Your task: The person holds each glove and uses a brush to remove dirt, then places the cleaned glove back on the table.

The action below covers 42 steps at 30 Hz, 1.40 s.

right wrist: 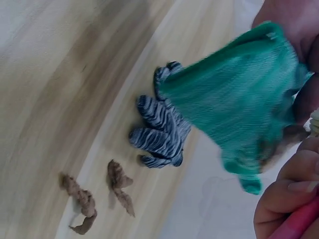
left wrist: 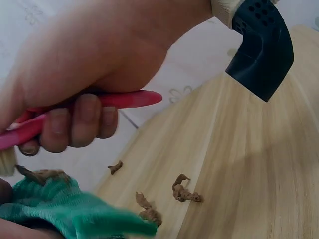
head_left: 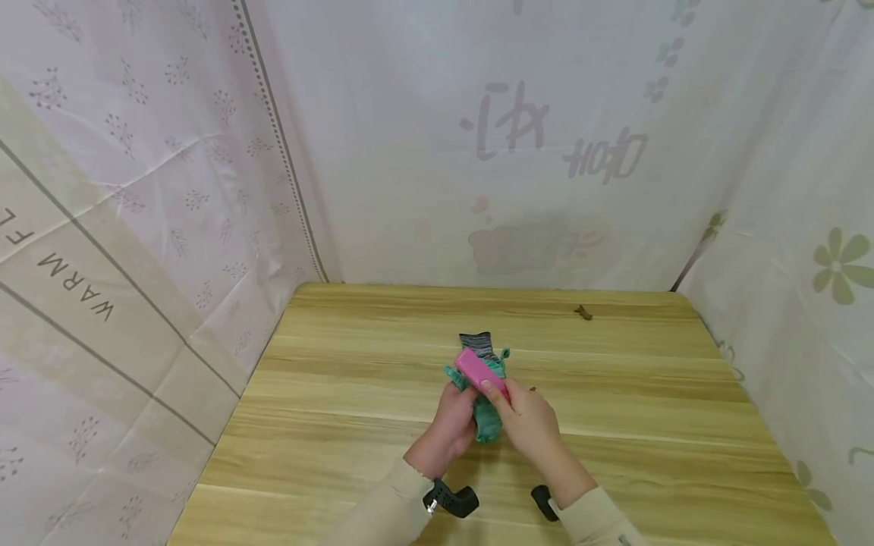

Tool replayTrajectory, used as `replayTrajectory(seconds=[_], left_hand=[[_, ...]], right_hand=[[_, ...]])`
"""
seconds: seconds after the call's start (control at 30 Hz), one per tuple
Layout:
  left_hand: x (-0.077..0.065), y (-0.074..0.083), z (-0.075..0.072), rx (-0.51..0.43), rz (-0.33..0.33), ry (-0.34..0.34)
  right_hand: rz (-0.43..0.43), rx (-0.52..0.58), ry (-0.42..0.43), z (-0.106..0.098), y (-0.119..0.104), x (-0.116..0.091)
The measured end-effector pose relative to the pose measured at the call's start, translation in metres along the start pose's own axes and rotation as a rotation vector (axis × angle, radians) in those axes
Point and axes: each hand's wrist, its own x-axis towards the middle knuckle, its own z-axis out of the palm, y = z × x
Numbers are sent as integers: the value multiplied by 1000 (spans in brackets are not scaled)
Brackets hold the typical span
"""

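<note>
My left hand [head_left: 451,425] grips a green knit glove [head_left: 488,421], which hangs over the table with small finger ends sticking out. A pink brush [head_left: 480,369] is in my right hand [head_left: 534,423], fingers curled round its handle. In the left wrist view its pale bristles [left wrist: 7,162] face down at the glove, right by a brown clump [left wrist: 42,175] stuck on the cloth. The right wrist view shows the green cloth [right wrist: 234,89] spread out from the left hand's fingers [right wrist: 284,20]. Just beyond lies a black-and-grey striped glove [right wrist: 162,127] on the table.
Several brown, crumpled clumps [left wrist: 184,191] lie scattered on the wood-grain table [head_left: 341,364], one of them [head_left: 583,312] near its back edge. Printed cloth curtains [head_left: 410,152] hang behind the table and on both sides.
</note>
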Motion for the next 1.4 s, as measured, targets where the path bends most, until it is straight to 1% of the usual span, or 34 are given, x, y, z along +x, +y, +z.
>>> replayTrajectory(seconds=[0.17, 0.33, 0.4, 0.53, 0.67, 0.87, 1.03, 1.1, 1.2, 1.3, 1.4], left_hand=[[0, -2, -2, -13, -4, -9], [0, 0, -7, -6, 6, 14], [-1, 3, -8, -3, 7, 16], [-2, 7, -9, -4, 4, 4], [-4, 11, -10, -19, -3, 8], [-5, 17, -9, -65, -7, 21], [-3, 20, -10, -77, -16, 33], [-3, 20, -10, -69, -6, 24], [-2, 18, -8, -66, -8, 5], [-3, 14, -6, -64, -17, -10], [-3, 11, -4, -71, -18, -8]], right_hand=[[3, -68, -8, 1, 7, 0], [11, -164, 4, 1, 19, 1], [9, -181, 10, -1, 23, 2], [-1, -170, 10, -4, 28, 3], [18, -158, 15, -7, 31, 4], [30, -138, 18, -10, 36, 4], [35, -167, 25, -13, 42, 3], [37, -151, 24, -15, 43, 3], [49, -90, 27, -17, 39, 3], [71, -10, 52, -18, 31, 2], [79, 56, 76, -16, 20, 1]])
